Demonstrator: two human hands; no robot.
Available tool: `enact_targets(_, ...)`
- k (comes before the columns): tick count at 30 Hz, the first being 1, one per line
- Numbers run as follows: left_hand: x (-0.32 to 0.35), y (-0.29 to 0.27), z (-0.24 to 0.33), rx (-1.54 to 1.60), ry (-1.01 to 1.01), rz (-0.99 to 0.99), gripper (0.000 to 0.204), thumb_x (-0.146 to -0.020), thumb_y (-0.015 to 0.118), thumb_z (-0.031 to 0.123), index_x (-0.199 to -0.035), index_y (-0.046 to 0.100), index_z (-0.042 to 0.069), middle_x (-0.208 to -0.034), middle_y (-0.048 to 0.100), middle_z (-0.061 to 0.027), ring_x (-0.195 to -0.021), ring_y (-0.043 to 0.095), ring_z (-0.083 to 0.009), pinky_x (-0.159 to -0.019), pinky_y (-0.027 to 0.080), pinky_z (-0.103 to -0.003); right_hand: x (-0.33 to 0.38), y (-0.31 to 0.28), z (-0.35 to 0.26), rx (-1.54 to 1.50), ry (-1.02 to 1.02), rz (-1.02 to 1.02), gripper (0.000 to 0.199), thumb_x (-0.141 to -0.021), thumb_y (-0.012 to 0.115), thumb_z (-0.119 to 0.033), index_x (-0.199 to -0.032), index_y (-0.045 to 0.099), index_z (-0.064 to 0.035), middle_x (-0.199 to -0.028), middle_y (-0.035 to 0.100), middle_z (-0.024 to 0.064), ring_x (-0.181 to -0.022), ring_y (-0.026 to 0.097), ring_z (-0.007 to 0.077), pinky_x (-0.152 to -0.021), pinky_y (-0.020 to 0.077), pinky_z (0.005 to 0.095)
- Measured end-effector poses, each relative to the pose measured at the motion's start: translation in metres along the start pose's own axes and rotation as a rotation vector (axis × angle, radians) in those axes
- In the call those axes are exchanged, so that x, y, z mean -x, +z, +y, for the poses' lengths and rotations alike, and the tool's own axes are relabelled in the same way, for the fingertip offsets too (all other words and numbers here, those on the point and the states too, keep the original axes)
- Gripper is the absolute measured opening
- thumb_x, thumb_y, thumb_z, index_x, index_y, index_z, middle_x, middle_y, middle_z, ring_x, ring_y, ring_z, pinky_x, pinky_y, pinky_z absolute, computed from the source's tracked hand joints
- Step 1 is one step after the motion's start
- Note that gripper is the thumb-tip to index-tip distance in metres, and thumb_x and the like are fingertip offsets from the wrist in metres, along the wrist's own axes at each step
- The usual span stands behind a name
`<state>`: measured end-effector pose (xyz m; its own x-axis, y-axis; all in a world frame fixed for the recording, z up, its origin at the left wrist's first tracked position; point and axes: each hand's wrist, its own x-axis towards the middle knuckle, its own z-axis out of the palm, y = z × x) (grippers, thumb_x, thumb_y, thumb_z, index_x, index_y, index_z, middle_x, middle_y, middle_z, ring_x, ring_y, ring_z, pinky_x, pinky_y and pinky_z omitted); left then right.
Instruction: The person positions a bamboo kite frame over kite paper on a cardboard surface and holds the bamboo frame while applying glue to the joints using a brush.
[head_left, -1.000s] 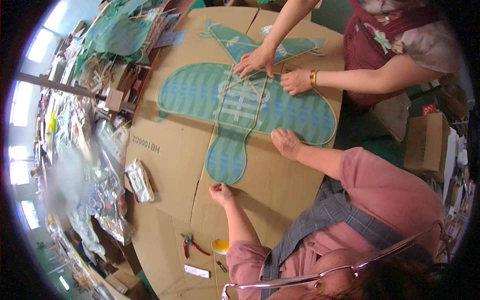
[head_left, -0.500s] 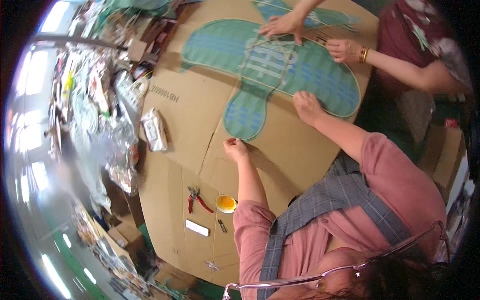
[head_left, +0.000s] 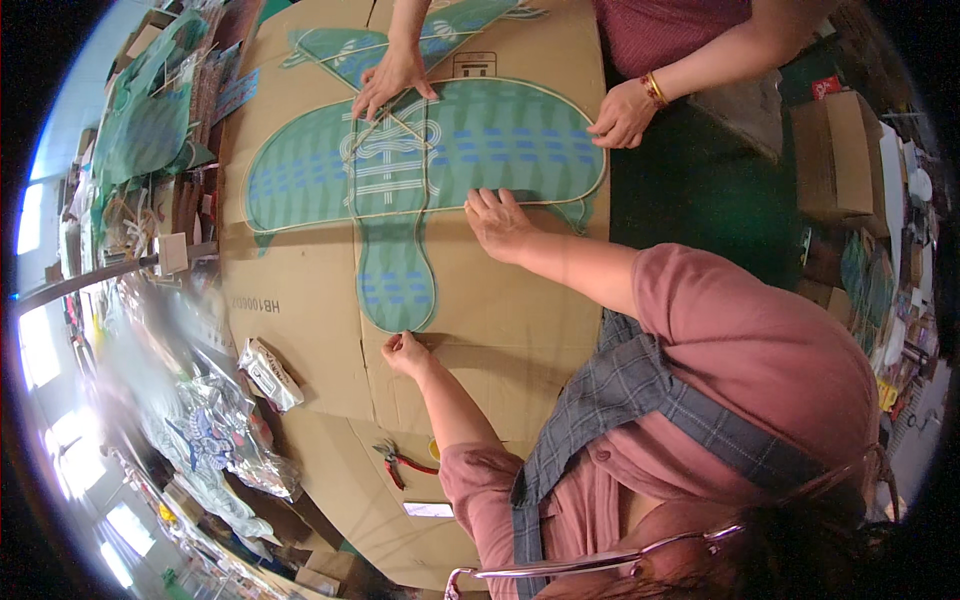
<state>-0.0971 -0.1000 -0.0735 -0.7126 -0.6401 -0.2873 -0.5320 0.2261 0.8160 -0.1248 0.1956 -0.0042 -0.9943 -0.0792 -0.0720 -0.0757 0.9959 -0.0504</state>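
Note:
A green kite [head_left: 510, 130] with blue dashes, white patterning and thin pale rods along its edges lies flat on the cardboard-covered table. My left hand [head_left: 408, 354] pinches the rounded tip of its narrow tail. Farther up, my right hand [head_left: 497, 225] has its bent fingers on the near edge of the right wing. Across from me, a co-worker's hand [head_left: 392, 80] is spread over the kite's upper middle. That person's other hand [head_left: 625, 112], with a bracelet on the wrist, holds the rim by the right wing's outer end.
Red-handled pliers [head_left: 402, 462] and a white slab [head_left: 428, 510] lie near my left forearm. A white packet [head_left: 270, 374] sits at the cardboard's [head_left: 300, 340] left side, beside heaped plastic bags [head_left: 225, 430]. Cardboard boxes [head_left: 840, 155] stand on the right.
The view has turned, so the kite sits farther left. The co-worker's braceleted hand has slid outward along the right wing's rim. My hands keep their places on the kite.

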Motion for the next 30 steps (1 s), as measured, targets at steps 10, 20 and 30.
enact_targets(10,0.017,0.002,0.020,0.046,-0.085,-0.064,0.019,-0.073,0.060,-0.003,-0.084,0.046,0.003,-0.071,0.052,-0.0044,-0.056,0.049,-0.0124,-0.044,0.039,-0.023,0.019,-0.004,-0.003,-0.149,0.109,-0.035,0.065,-0.082,0.045,-0.046,-0.126,0.037,0.0016,-0.135,0.029,0.0157,-0.127,0.021,0.0270,-0.102,0.0171,0.0458)
enact_targets(20,0.024,0.011,0.034,-0.024,-0.140,-0.082,0.023,-0.070,0.065,0.000,-0.085,0.048,0.003,-0.074,0.052,-0.0056,-0.060,0.049,-0.0137,-0.050,0.043,-0.025,0.025,0.022,0.003,-0.269,0.154,0.034,0.074,-0.082,0.044,-0.049,-0.132,0.026,0.0013,-0.140,0.020,0.0156,-0.130,0.015,0.0271,-0.104,0.0104,0.0478)
enact_targets(30,0.026,-0.003,0.034,-0.087,0.062,0.009,0.020,-0.067,0.067,0.004,-0.077,0.049,0.004,-0.064,0.051,-0.0033,-0.056,0.047,-0.0120,-0.053,0.043,-0.026,0.014,0.002,-0.006,-0.161,0.078,-0.076,0.074,-0.079,0.051,-0.046,-0.129,0.029,0.0035,-0.139,0.021,0.0174,-0.131,0.016,0.0265,-0.105,0.0105,0.0495)
